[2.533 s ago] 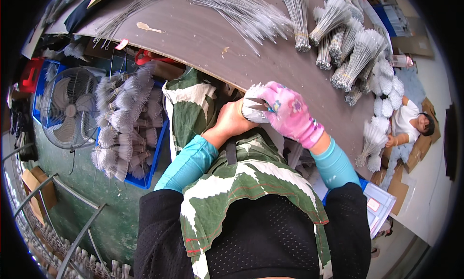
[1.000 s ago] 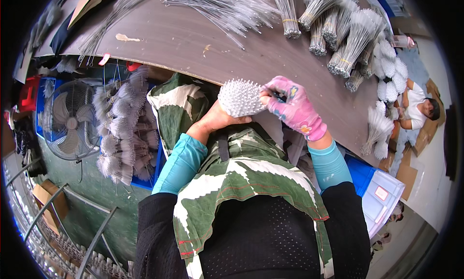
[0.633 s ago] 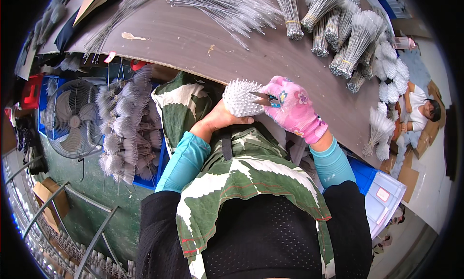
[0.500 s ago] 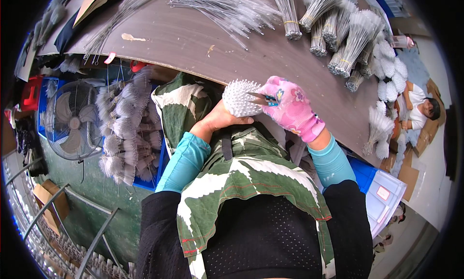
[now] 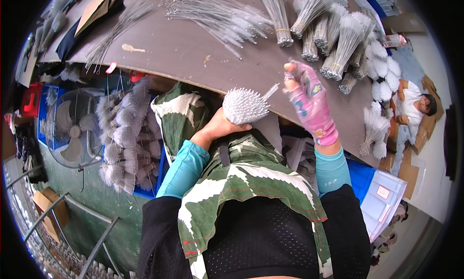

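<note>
My left hand (image 5: 220,128) is wrapped round a bundle of thin brushes (image 5: 244,106), with the white bristled ends facing up. One brush (image 5: 271,91) sticks out beyond the others, slanting up to the right. To the right of the bundle and apart from it, my right hand (image 5: 311,102) is raised over the table edge in a pink flowered glove with bare fingertips. Motion blurs its fingers, and I cannot make out whether anything is in them. The bundle hides the brushes' lower ends.
Loose wire brushes (image 5: 217,18) lie across the brown table (image 5: 169,52). Tied brush bundles (image 5: 348,42) stand at the far right. To the left are a fan (image 5: 74,129) and a blue crate with hanging brushes (image 5: 128,114). A co-worker (image 5: 415,105) is at the right.
My right hand has moved right, away from the bundle. The scissors it held against the bristles no longer show. One brush now protrudes from the bundle; my left hand keeps its hold.
</note>
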Demonstrator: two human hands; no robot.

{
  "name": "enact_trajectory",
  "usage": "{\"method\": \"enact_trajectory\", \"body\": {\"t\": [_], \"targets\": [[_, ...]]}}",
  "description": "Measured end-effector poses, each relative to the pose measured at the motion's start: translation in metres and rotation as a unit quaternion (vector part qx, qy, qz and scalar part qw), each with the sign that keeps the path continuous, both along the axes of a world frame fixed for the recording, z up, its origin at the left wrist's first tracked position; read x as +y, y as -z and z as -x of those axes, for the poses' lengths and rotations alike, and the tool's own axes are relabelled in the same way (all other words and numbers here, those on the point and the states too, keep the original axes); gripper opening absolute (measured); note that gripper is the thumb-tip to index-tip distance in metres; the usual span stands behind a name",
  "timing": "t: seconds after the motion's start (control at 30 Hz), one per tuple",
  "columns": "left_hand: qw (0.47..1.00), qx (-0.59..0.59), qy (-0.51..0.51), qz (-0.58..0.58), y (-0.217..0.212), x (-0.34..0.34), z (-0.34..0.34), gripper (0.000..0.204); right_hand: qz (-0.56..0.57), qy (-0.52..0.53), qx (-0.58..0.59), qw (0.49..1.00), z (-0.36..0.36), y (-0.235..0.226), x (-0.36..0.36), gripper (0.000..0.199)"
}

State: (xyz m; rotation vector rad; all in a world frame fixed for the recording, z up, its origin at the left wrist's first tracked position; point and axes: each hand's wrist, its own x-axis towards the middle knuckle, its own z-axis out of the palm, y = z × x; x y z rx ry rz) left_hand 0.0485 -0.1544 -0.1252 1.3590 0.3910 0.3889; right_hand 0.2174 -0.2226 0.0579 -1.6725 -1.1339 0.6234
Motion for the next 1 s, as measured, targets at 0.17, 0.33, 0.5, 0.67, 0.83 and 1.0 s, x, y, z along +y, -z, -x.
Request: {"method": "enact_trajectory", "body": {"t": [0.17,0.33,0.5,0.67,0.83,1.0], "targets": [[1.0,0.007,-0.001,-0.013,-0.005,-0.002,-0.001,0.057,-0.015,0.048,0.253,0.966,-0.03,-0.001,-0.012,0.01],[1.0,0.005,-0.005,-0.008,-0.001,-0.002,-0.001,0.057,0.017,0.051,0.167,0.984,-0.01,0.008,-0.01,0.011],[1.0,0.009,-0.012,0.02,-0.003,-0.002,0.001,0.058,0.043,-0.006,0.128,0.991,-0.001,0.01,-0.002,0.014],[1.0,-0.005,-0.01,-0.001,0.002,-0.002,0.0,0.059,0.028,-0.073,-0.009,0.997,-0.001,0.002,0.005,0.011],[0.999,-0.002,-0.023,0.032,0.002,-0.003,0.001,0.055,-0.09,0.093,-0.024,0.991,-0.035,-0.019,0.007,0.011],[0.998,0.041,-0.044,0.025,-0.018,-0.004,0.001,0.054,-0.303,0.072,0.19,0.931,-0.075,-0.066,0.016,0.012]]}}
